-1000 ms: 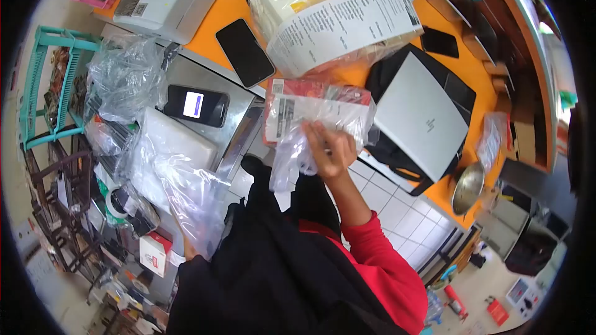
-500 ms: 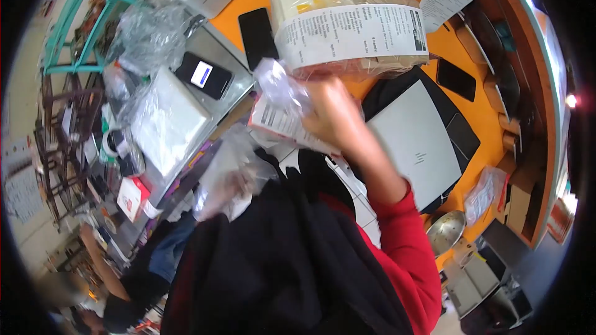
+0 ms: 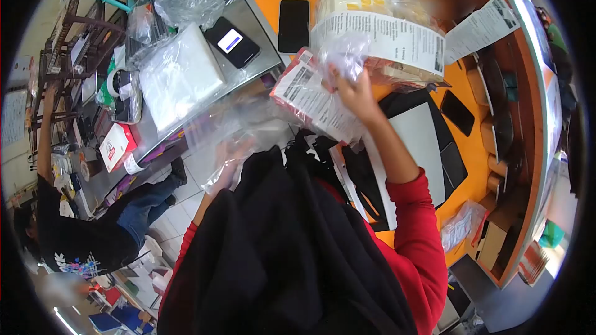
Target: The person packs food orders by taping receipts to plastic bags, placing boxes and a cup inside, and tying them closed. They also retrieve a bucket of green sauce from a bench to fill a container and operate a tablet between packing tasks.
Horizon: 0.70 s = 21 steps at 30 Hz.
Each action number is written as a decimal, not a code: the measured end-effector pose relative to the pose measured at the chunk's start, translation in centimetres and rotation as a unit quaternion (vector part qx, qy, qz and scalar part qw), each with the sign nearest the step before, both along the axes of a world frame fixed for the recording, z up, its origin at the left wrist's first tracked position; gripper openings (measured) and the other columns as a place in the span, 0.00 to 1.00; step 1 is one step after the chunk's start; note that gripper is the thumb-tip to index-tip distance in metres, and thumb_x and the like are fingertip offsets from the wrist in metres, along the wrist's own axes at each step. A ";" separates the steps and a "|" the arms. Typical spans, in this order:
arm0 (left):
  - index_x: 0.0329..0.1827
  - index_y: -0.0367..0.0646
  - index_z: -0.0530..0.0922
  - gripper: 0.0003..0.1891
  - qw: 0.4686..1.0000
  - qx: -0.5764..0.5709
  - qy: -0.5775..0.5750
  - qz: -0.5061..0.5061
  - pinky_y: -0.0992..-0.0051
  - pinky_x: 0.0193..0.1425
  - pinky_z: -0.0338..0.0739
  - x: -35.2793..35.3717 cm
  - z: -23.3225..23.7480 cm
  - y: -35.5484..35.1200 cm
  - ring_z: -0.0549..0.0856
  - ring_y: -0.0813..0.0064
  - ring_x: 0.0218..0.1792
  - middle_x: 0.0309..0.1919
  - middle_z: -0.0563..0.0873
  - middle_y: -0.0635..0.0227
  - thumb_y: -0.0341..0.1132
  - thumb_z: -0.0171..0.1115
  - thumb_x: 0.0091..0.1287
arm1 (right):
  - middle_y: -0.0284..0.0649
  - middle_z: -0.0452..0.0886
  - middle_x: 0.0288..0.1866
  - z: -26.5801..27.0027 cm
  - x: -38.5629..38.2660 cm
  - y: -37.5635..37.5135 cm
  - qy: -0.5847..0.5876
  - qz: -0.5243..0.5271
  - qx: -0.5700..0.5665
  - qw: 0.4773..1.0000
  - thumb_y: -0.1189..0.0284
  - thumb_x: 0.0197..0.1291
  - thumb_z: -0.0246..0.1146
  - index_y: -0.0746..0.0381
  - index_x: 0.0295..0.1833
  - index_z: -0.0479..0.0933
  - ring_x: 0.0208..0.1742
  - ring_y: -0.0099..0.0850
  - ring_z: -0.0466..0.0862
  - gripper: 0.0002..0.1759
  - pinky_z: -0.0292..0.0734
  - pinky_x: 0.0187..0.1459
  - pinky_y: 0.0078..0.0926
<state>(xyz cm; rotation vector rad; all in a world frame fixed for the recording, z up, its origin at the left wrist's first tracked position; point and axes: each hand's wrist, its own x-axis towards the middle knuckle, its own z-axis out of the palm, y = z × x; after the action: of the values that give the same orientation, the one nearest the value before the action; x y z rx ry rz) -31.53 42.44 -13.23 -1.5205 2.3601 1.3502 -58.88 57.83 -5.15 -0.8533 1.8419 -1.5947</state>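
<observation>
My right hand (image 3: 355, 92) is closed on the gathered neck of a clear plastic bag (image 3: 344, 53). Inside that bag is a red-and-white box with a printed receipt (image 3: 313, 99), hanging tilted in front of the orange table. My left hand (image 3: 231, 154) is low on the left, partly covered by a loose clear plastic bag (image 3: 248, 123) that it holds; its fingers are blurred behind the film. Just beyond my right hand, a larger wrapped package with a receipt (image 3: 385, 34) rests on the table.
A silver laptop (image 3: 413, 149) lies on a black bag on the orange table (image 3: 478, 155). Phones lie near the package, one of them a lit phone (image 3: 232, 42) on the metal counter beside plastic sheets (image 3: 180, 77). Another person (image 3: 93, 229) is at the left.
My right hand has moved slightly right with the bagged box, now seen more fully. My left hand and its bag have risen a little. The view has shifted, showing more of the other person.
</observation>
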 end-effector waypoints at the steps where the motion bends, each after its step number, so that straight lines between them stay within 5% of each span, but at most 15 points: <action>1: 0.47 0.37 0.77 0.22 0.990 0.100 0.080 -0.050 0.63 0.58 0.66 2.9 -3.2 -2.2 0.73 0.65 0.52 0.47 0.76 0.57 0.48 0.62 0.61 | 0.41 0.79 0.33 0.7 1.2 0.5 0.125 -0.027 -0.018 0.992 0.80 0.55 0.55 0.67 0.48 0.71 0.41 0.32 0.79 0.14 0.76 0.44 0.28; 4: 0.43 0.37 0.77 0.21 0.973 -0.134 0.077 -0.169 0.62 0.53 0.67 5.2 -4.1 -6.6 0.74 0.64 0.48 0.43 0.78 0.57 0.48 0.62 0.60 | 0.40 0.76 0.30 4.9 1.2 2.0 0.486 -0.169 -0.113 0.850 0.80 0.56 0.55 0.67 0.46 0.69 0.35 0.27 0.77 0.11 0.76 0.44 0.26; 6: 0.41 0.38 0.78 0.20 0.949 -0.245 0.035 -0.194 0.62 0.50 0.68 6.7 -5.5 -10.9 0.75 0.63 0.45 0.41 0.78 0.56 0.48 0.62 0.60 | 0.36 0.75 0.26 11.5 -0.5 5.3 0.156 -0.240 -0.248 0.926 0.80 0.52 0.56 0.65 0.33 0.73 0.27 0.24 0.76 0.03 0.73 0.36 0.25; 7: 0.40 0.38 0.78 0.20 0.936 -0.289 0.002 -0.199 0.61 0.49 0.69 7.9 -6.2 -13.3 0.76 0.62 0.43 0.40 0.79 0.56 0.48 0.62 0.59 | 0.34 0.75 0.24 14.8 -1.2 7.1 0.000 -0.290 -0.341 0.894 0.81 0.50 0.57 0.64 0.27 0.75 0.23 0.23 0.75 0.03 0.72 0.32 0.24; 9: 0.38 0.38 0.78 0.19 0.911 -0.348 -0.067 -0.211 0.61 0.46 0.70 11.1 -7.8 -18.1 0.77 0.61 0.41 0.37 0.79 0.56 0.48 0.63 0.59 | 0.32 0.75 0.27 17.8 -5.5 14.0 0.043 -0.291 -0.290 0.911 0.79 0.53 0.53 0.64 0.31 0.75 0.29 0.20 0.77 0.05 0.71 0.35 0.21; 15: 0.31 0.39 0.79 0.18 0.823 -0.447 -0.151 -0.317 0.59 0.37 0.73 20.6 -10.2 -30.6 0.80 0.59 0.32 0.30 0.82 0.55 0.48 0.63 0.57 | 0.33 0.76 0.28 27.3 -12.1 27.4 0.339 -0.507 -0.002 0.793 0.77 0.52 0.56 0.64 0.34 0.75 0.30 0.21 0.77 0.04 0.72 0.34 0.20; 17: 0.28 0.40 0.79 0.18 0.808 -0.530 -0.132 -0.224 0.58 0.32 0.72 18.9 -5.6 -28.0 0.81 0.56 0.27 0.25 0.81 0.54 0.48 0.61 0.58 | 0.33 0.76 0.28 28.5 -16.3 30.7 0.390 -0.515 0.126 0.753 0.77 0.52 0.58 0.63 0.34 0.75 0.30 0.21 0.77 0.04 0.72 0.34 0.20; 18: 0.26 0.40 0.78 0.18 0.802 -0.569 -0.126 -0.135 0.56 0.28 0.72 12.8 3.5 -21.6 0.81 0.54 0.24 0.20 0.80 0.54 0.49 0.59 0.60 | 0.33 0.76 0.29 28.6 -18.9 31.8 0.406 -0.506 0.181 0.739 0.76 0.52 0.58 0.63 0.35 0.75 0.31 0.21 0.77 0.04 0.72 0.34 0.20; 19: 0.26 0.40 0.79 0.18 0.849 -0.488 -0.177 -0.101 0.56 0.29 0.72 12.5 5.0 -20.8 0.81 0.53 0.25 0.21 0.80 0.54 0.48 0.58 0.61 | 0.33 0.76 0.29 28.1 -21.3 32.4 0.420 -0.488 0.228 0.730 0.76 0.52 0.59 0.63 0.35 0.75 0.31 0.21 0.78 0.05 0.72 0.34 0.20; 21: 0.27 0.39 0.76 0.08 0.840 -0.536 -0.003 -0.084 0.54 0.32 0.69 10.0 9.4 -17.0 0.78 0.50 0.30 0.25 0.79 0.54 0.35 0.60 0.56 | 0.33 0.76 0.29 26.2 -25.6 32.4 0.451 -0.451 0.297 0.710 0.76 0.51 0.60 0.63 0.36 0.76 0.31 0.21 0.78 0.05 0.72 0.34 0.19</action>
<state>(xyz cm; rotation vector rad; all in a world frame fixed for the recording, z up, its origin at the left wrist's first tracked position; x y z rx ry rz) -21.56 25.43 -3.86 -1.2960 3.3216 -0.1604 -84.45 90.23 21.04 -0.3966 3.6205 -0.7756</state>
